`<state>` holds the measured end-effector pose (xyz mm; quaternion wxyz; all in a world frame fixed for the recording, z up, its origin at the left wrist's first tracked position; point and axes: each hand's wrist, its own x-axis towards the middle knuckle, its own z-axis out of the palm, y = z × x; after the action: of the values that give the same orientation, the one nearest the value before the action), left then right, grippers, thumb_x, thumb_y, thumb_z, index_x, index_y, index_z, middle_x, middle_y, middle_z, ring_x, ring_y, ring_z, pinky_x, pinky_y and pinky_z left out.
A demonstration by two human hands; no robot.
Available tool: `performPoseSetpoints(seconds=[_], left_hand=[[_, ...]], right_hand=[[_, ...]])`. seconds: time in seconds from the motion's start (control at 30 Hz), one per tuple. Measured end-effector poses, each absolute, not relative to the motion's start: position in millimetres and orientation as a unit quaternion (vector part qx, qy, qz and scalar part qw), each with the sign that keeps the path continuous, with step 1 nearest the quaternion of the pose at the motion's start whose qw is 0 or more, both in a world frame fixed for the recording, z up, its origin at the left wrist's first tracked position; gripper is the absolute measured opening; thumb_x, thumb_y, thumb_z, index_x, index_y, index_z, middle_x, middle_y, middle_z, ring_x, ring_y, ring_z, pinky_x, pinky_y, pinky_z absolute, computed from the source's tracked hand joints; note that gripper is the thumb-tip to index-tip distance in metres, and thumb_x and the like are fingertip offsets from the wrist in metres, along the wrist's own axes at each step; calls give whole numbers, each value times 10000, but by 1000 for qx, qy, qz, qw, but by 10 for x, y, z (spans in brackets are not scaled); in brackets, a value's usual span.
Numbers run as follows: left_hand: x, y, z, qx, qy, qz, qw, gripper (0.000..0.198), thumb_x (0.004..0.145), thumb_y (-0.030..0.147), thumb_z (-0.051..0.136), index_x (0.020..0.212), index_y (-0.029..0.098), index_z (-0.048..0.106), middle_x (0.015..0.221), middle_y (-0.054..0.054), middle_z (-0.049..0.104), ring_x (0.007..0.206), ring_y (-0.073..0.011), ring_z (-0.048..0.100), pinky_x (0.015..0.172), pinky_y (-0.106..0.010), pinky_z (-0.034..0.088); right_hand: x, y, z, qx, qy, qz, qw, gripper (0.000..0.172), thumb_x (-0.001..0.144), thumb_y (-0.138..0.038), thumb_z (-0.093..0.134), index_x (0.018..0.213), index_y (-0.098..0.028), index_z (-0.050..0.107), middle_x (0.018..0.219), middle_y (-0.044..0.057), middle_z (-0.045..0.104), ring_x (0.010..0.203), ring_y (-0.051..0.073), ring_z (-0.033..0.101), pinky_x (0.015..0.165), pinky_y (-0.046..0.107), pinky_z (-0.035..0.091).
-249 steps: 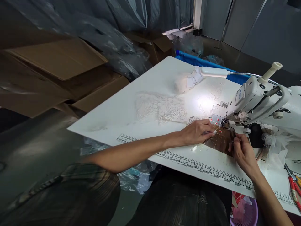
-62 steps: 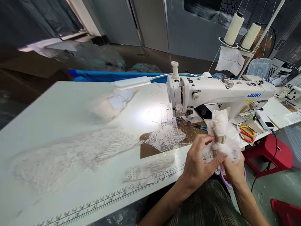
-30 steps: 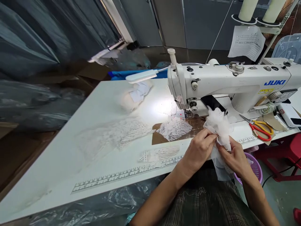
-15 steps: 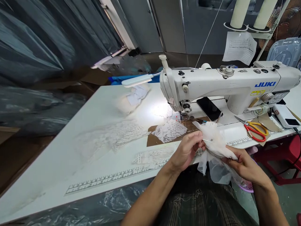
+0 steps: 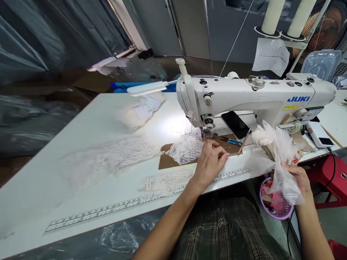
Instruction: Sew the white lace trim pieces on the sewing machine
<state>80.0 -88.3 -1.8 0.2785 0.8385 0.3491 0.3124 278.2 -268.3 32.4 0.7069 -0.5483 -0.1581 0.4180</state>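
Head view: on the left of the white table point(image 5: 89, 119), a long lace piece point(image 5: 100, 159) is lying loosely spread, with a cream bundle point(image 5: 142, 110) sitting behind it. Nearer the front edge, a lace strip point(image 5: 168, 180) is lying alone. Another lace panel point(image 5: 184, 150) is resting on the brown board point(image 5: 165, 164), just beside the needle area of the sewing machine point(image 5: 230, 94). The left hand point(image 5: 210, 160) is hovering by this panel, fingers curling close to the thumb; whether anything is between them, I cannot tell. Farther right, blue snips point(image 5: 233, 142) are lying on the board, near a black phone point(image 5: 235, 124). The right hand point(image 5: 299, 178) is clamping a gathered white sheer bundle point(image 5: 282, 159), which is hanging past the table's front edge, partly above the purple basket point(image 5: 284, 216).

For good handling, the right grip should probably be staying light and close to the gathers, since sheer cloth is likely to be snagging easily. Loose ends are best hanging clear of the basket and snips, while the left fingers are best not dragging the panel.
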Motion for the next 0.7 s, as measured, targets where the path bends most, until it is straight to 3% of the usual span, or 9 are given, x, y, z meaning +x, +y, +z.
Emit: performPoseSetpoints(seconds=[0.03,0.1,0.17,0.3,0.43,0.57,0.7], left_hand=[[809,-890,-38,845,350,331,234,52,798,223,661,803,176,681,1059,-118,568,1036,-303,572,914,-487,508],[822,-924,-20,842,335,377,193,164,816,135,583,950,162,673,1188,-158,561,1126,-325,561,971,-535,488],[826,-993,57,825,300,424,224,260,839,81,493,1020,168,658,1249,-150,569,1171,-290,570,1001,-501,494],[856,-1192,204,721,264,480,425,227,898,192,519,1089,191,641,1257,-106,621,1196,-239,592,1034,-418,497],[995,-1330,257,519,281,407,697,527,837,485,707,1251,190,570,1304,-137,621,1206,-272,607,1006,-394,512],[1142,-1388,377,366,228,284,856,702,651,656,806,1117,155,648,1039,-130,720,976,-295,701,832,-376,574],[1197,-1395,474,343,250,314,849,561,584,515,880,939,122,692,857,-85,725,881,-273,713,757,-336,579]], right_hand=[[2761,-2638,320,-538,-148,444,701,269,458,-287,874,634,-215,683,564,19,685,415,212,611,414,355,568],[2700,-2551,301,-521,-131,474,697,305,452,-324,879,669,-224,689,592,9,700,460,229,648,506,393,615],[2618,-2467,273,-513,-133,473,704,350,469,-358,880,746,-231,707,629,0,717,530,247,690,607,420,639],[2421,-2318,221,-503,-148,462,715,490,510,-448,872,929,-240,725,795,29,770,739,292,745,743,453,635],[2252,-2234,185,-496,-172,468,711,556,545,-504,848,1018,-240,725,844,54,775,858,318,745,808,472,619],[2131,-2185,169,-480,-190,525,676,589,549,-543,826,1042,-235,732,834,66,772,930,330,734,840,467,606],[2136,-2150,184,-494,-231,564,621,625,604,-562,799,1123,-227,703,956,82,774,1033,324,703,888,455,581]])
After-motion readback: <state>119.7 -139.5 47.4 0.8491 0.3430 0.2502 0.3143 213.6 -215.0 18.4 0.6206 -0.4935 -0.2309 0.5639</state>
